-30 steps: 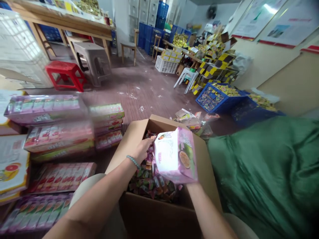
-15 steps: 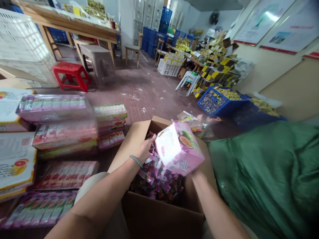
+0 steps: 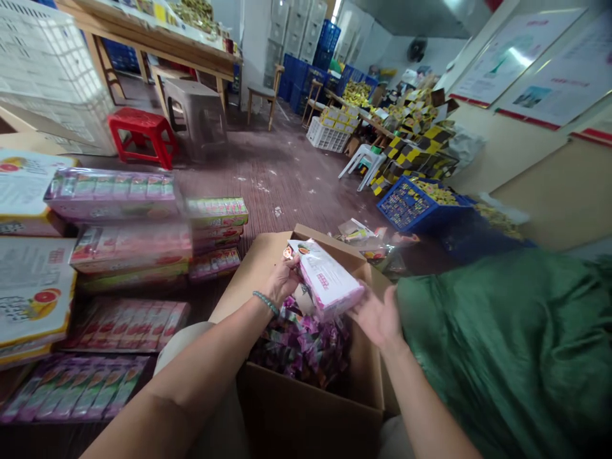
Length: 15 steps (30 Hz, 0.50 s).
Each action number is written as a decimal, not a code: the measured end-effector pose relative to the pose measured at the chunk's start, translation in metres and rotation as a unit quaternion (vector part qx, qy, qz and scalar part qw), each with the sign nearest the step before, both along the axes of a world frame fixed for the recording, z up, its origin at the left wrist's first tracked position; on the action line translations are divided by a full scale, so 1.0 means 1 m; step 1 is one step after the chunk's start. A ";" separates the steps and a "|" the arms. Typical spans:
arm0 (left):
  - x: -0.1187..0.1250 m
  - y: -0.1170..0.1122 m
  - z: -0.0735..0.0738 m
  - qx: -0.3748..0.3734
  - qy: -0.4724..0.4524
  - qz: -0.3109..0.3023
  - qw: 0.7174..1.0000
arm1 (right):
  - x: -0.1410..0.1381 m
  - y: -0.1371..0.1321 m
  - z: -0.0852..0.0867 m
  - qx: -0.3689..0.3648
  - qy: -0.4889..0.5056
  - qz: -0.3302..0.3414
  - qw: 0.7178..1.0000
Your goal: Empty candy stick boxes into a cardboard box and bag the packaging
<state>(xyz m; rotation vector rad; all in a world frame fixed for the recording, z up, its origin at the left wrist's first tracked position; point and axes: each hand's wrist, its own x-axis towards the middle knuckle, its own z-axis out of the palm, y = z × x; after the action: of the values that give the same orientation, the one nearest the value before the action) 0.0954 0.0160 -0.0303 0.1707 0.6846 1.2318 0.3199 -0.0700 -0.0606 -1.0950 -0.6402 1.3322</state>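
Note:
My left hand (image 3: 283, 280), with a beaded bracelet at the wrist, is closed on the left end of a pink-and-white printed carton (image 3: 329, 274). The carton is tilted, its white printed face turned up. At the carton's right end, my right hand (image 3: 377, 315) is open, palm up, with stretched fingertips touching or just under the edge; the tips are partly hidden. Below both hands stands an open cardboard box (image 3: 310, 389) between my knees. Many small purple sachets (image 3: 306, 344) lie inside it.
Stacked packs of fruit sachets (image 3: 129, 248) and white-yellow cartons (image 3: 38, 287) stand at the left. A green cloth (image 3: 497, 344) bulges at the right, near a blue crate (image 3: 411, 204). Further off are a red stool (image 3: 143, 134) and a grey stool (image 3: 196, 115).
The carton has turned, so its pink fruit-picture face no longer shows and the white face points up. My right hand has moved from beneath it to its right end and opened.

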 end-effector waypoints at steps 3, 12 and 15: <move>0.004 -0.004 -0.001 0.024 0.019 -0.012 0.999 | -0.008 -0.011 -0.006 -0.001 -0.051 -0.037 0.998; -0.019 -0.026 0.022 0.312 0.198 -0.164 0.914 | -0.017 0.010 0.014 0.034 0.055 -0.104 0.992; -0.026 -0.036 0.024 0.443 0.392 -0.069 0.803 | -0.013 0.013 0.017 0.056 0.065 -0.086 0.993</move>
<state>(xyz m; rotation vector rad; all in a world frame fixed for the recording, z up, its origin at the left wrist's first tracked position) 0.0693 -0.0204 -0.0067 1.5601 0.7144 1.2391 0.3067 -0.0570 -0.0434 -0.9412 -0.5064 1.1940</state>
